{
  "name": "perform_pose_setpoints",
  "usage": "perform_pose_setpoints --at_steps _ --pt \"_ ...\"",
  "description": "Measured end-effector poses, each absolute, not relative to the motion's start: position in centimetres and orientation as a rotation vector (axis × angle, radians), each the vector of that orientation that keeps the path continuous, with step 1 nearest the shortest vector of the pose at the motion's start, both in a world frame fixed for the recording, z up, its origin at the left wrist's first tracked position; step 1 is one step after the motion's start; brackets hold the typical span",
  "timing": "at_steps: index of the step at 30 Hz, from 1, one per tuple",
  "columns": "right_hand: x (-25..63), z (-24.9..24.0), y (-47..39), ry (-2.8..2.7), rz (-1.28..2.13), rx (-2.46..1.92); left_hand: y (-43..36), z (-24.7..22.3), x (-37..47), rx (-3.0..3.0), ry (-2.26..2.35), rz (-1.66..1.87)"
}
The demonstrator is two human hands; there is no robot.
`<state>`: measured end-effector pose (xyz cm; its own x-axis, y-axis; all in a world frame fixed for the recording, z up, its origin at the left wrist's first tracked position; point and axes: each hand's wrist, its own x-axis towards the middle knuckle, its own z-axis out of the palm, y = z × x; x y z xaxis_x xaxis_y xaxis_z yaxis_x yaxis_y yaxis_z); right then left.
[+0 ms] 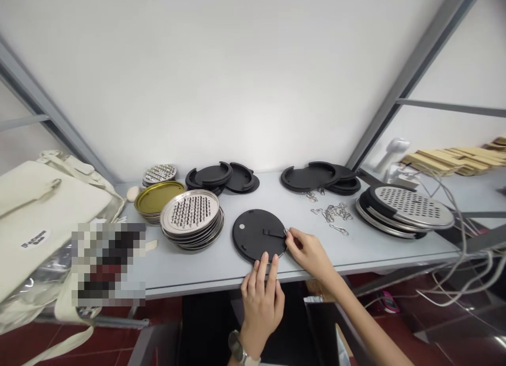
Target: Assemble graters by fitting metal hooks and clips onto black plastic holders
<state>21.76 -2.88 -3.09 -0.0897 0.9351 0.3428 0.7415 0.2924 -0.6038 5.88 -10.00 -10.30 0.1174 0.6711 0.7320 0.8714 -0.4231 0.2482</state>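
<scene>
A round black plastic disc (pixel 253 226) lies flat near the table's front edge, with a slot and a pale round dot on its face. My left hand (pixel 261 297) rests its outstretched fingertips on the disc's near rim. At the disc's right edge, my right hand (pixel 310 252) pinches a small metal wire clip (pixel 285 231) by the end of the slot. The clip is partly hidden by my fingers. To the right lies a loose pile of similar wire clips (pixel 336 213). Left of the disc stands a stack of round metal grater plates (pixel 192 213).
Gold-coloured lids (pixel 160 197) are stacked behind the graters. Black plastic rings (pixel 209 176) and more black rings (pixel 310 177) lie along the wall. Assembled graters (pixel 411 205) are piled at right, near white cables (pixel 460 250). A cream bag (pixel 51 208) is at left.
</scene>
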Motion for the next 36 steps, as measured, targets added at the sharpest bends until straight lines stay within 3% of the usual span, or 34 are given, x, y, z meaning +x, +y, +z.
perform_pose_setpoints --at_steps 36 --pt "21.48 -3.39 -3.22 -1.977 0.282 -1.449 -10.10 -10.60 5.56 -2.089 -1.521 -1.097"
